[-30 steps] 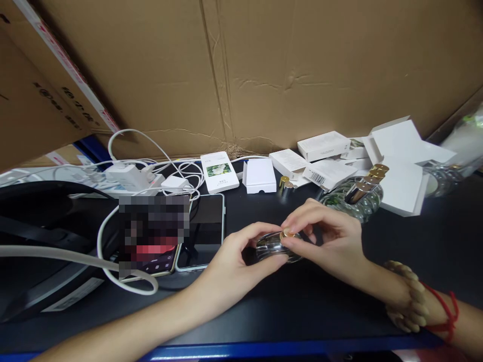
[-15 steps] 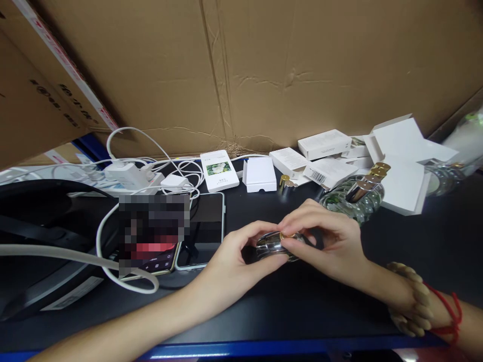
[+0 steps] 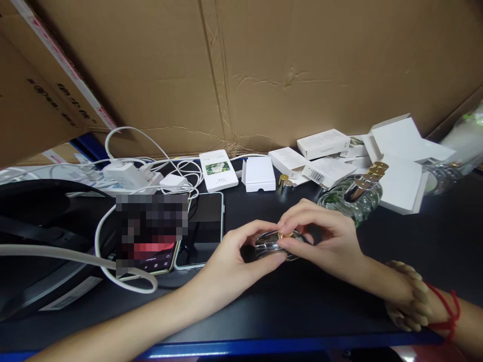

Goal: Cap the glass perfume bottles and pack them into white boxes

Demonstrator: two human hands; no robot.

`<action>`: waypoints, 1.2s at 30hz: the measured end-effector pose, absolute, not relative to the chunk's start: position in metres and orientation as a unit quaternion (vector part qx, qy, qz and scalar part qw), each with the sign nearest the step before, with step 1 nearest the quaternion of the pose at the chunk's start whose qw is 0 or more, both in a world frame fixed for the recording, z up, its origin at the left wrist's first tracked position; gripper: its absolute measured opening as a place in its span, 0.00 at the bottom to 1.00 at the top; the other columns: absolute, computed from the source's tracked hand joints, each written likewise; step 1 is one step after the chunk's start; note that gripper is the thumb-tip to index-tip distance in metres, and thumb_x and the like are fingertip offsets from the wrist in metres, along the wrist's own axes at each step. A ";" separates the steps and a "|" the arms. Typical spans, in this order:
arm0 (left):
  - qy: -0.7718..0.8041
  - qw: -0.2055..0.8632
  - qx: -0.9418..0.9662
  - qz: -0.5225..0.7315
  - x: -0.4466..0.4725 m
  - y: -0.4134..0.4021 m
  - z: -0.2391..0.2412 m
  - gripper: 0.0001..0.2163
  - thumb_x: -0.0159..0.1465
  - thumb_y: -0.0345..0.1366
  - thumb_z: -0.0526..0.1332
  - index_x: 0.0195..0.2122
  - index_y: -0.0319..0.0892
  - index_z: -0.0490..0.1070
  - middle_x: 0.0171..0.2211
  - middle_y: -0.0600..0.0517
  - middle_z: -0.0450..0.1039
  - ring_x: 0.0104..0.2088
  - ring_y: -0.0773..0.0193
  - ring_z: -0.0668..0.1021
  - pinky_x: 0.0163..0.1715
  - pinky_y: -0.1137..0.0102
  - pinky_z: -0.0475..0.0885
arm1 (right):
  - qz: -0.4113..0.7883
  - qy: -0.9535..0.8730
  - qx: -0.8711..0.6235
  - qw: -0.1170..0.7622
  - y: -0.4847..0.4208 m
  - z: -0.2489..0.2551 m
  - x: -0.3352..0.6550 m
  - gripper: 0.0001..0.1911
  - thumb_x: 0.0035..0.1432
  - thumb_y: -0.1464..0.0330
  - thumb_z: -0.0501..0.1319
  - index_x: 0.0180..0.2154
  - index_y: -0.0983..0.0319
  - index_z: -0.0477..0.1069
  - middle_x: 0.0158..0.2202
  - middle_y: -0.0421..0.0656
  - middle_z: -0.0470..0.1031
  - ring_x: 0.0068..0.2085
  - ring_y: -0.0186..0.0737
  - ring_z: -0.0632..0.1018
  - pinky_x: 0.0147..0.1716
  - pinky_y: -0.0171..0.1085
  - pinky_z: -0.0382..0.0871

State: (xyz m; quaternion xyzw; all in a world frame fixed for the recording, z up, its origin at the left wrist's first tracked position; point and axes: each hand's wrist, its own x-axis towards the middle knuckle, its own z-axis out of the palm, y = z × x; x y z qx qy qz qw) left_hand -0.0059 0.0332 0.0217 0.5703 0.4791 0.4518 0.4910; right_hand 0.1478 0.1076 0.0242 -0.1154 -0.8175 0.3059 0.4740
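Observation:
My left hand (image 3: 241, 251) is closed round the side of a small clear glass bottle (image 3: 265, 243) with a shiny, dark reflective look. On top of it sits a small gold ring or cap (image 3: 284, 235). My right hand (image 3: 324, 241) pinches that gold piece between thumb and fingers. The far side of the bottle is hidden behind the right-hand fingers. Just beyond my right hand stand several glass bottles (image 3: 349, 200) with silver and gold tops (image 3: 377, 169). A loose gold cap (image 3: 283, 179) and a silver cap (image 3: 290, 186) lie on the black tabletop (image 3: 241, 311).
At the back are a white box with a flower picture (image 3: 219, 171), an open white box (image 3: 259, 174) and several more white cartons (image 3: 323, 144). Left lie two phones (image 3: 200, 234), white cables (image 3: 98, 236) and a black curved object (image 3: 45, 241). Cardboard (image 3: 264, 75) walls the back.
Both hands keep almost the same hold on the bottle and its gold piece. The view has shifted very slightly; nothing else has visibly moved.

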 end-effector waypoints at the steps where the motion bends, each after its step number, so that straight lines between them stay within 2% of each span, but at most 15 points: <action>1: 0.479 0.491 0.569 0.453 -0.006 0.033 0.022 0.11 0.57 0.28 0.63 0.41 0.43 0.72 0.38 0.56 0.76 0.39 0.67 0.76 0.42 0.74 0.68 | 0.298 -0.820 -0.114 0.476 0.108 0.024 0.148 0.04 0.48 0.74 0.67 0.29 0.63 0.73 0.27 0.43 0.77 0.27 0.30 0.72 0.15 0.26 0.60; 8: 0.491 0.490 0.563 0.450 -0.005 0.034 0.023 0.11 0.56 0.28 0.63 0.40 0.42 0.72 0.37 0.55 0.77 0.39 0.65 0.76 0.42 0.73 0.69 | 0.276 -0.827 -0.094 0.480 0.110 0.024 0.148 0.05 0.48 0.72 0.67 0.29 0.62 0.72 0.26 0.41 0.76 0.27 0.30 0.73 0.14 0.27 0.60; 10: 0.491 0.485 0.564 0.453 -0.005 0.033 0.023 0.11 0.55 0.29 0.63 0.41 0.43 0.72 0.38 0.55 0.77 0.39 0.65 0.76 0.42 0.73 0.69 | 0.272 -0.828 -0.095 0.480 0.110 0.021 0.150 0.07 0.50 0.68 0.67 0.32 0.61 0.72 0.28 0.42 0.76 0.28 0.31 0.72 0.16 0.28 0.61; 12: 0.493 0.483 0.562 0.456 -0.005 0.033 0.023 0.11 0.55 0.29 0.63 0.41 0.43 0.71 0.39 0.55 0.77 0.40 0.64 0.76 0.43 0.72 0.69 | 0.279 -0.830 -0.104 0.471 0.111 0.018 0.153 0.12 0.55 0.61 0.62 0.39 0.59 0.72 0.32 0.43 0.76 0.31 0.34 0.72 0.20 0.31 0.64; 14: 0.499 0.486 0.557 0.452 -0.005 0.032 0.023 0.11 0.55 0.29 0.63 0.40 0.42 0.71 0.39 0.54 0.77 0.41 0.64 0.77 0.44 0.71 0.69 | 0.285 -0.827 -0.139 0.464 0.116 0.016 0.155 0.17 0.61 0.57 0.53 0.46 0.58 0.69 0.37 0.45 0.75 0.35 0.36 0.72 0.25 0.34 0.68; 17: 0.504 0.488 0.552 0.450 -0.005 0.031 0.023 0.11 0.55 0.29 0.63 0.40 0.42 0.72 0.38 0.54 0.77 0.40 0.64 0.77 0.44 0.71 0.69 | 0.212 -0.837 -0.227 0.452 0.128 0.013 0.156 0.17 0.65 0.62 0.46 0.48 0.58 0.68 0.47 0.47 0.72 0.46 0.41 0.72 0.41 0.43 0.70; 19: 0.503 0.490 0.549 0.453 -0.004 0.031 0.023 0.11 0.55 0.30 0.63 0.40 0.42 0.71 0.38 0.55 0.77 0.39 0.64 0.77 0.44 0.71 0.70 | 0.111 -0.861 -0.265 0.418 0.137 0.012 0.154 0.17 0.64 0.65 0.47 0.49 0.59 0.68 0.51 0.49 0.70 0.53 0.45 0.68 0.51 0.50 0.64; 21: 0.504 0.491 0.547 0.454 -0.004 0.031 0.022 0.11 0.55 0.30 0.63 0.40 0.42 0.71 0.37 0.55 0.77 0.39 0.65 0.77 0.43 0.71 0.70 | 0.023 -0.884 -0.282 0.372 0.145 0.010 0.151 0.17 0.63 0.67 0.48 0.50 0.61 0.68 0.55 0.52 0.66 0.58 0.49 0.64 0.56 0.54 0.57; 24: 0.504 0.492 0.548 0.451 -0.003 0.032 0.021 0.10 0.55 0.29 0.63 0.40 0.42 0.71 0.37 0.55 0.77 0.38 0.65 0.77 0.42 0.72 0.70 | -0.045 -0.902 -0.298 0.309 0.152 0.005 0.147 0.20 0.61 0.68 0.49 0.54 0.63 0.64 0.61 0.53 0.59 0.63 0.52 0.57 0.57 0.56 0.55; 27: 0.502 0.491 0.551 0.451 -0.003 0.033 0.022 0.10 0.55 0.29 0.63 0.40 0.42 0.71 0.37 0.55 0.77 0.38 0.65 0.77 0.42 0.72 0.70 | -0.046 -0.912 -0.306 0.268 0.155 -0.001 0.145 0.24 0.61 0.66 0.49 0.57 0.66 0.61 0.63 0.56 0.56 0.64 0.52 0.56 0.57 0.55 0.56; 31: 0.511 0.482 0.553 0.448 -0.003 0.032 0.023 0.10 0.55 0.30 0.63 0.39 0.42 0.71 0.37 0.54 0.77 0.39 0.63 0.77 0.43 0.70 0.70 | -0.038 -0.919 -0.313 0.238 0.157 -0.005 0.146 0.26 0.61 0.64 0.49 0.58 0.68 0.59 0.61 0.58 0.58 0.63 0.52 0.59 0.56 0.55 0.59; 36: 0.515 0.487 0.549 0.442 -0.003 0.031 0.023 0.11 0.55 0.31 0.63 0.40 0.41 0.71 0.37 0.53 0.77 0.39 0.62 0.77 0.44 0.69 0.70 | -0.073 -0.915 -0.305 0.253 0.156 -0.004 0.146 0.22 0.60 0.65 0.50 0.54 0.66 0.64 0.56 0.56 0.66 0.59 0.51 0.65 0.55 0.55 0.59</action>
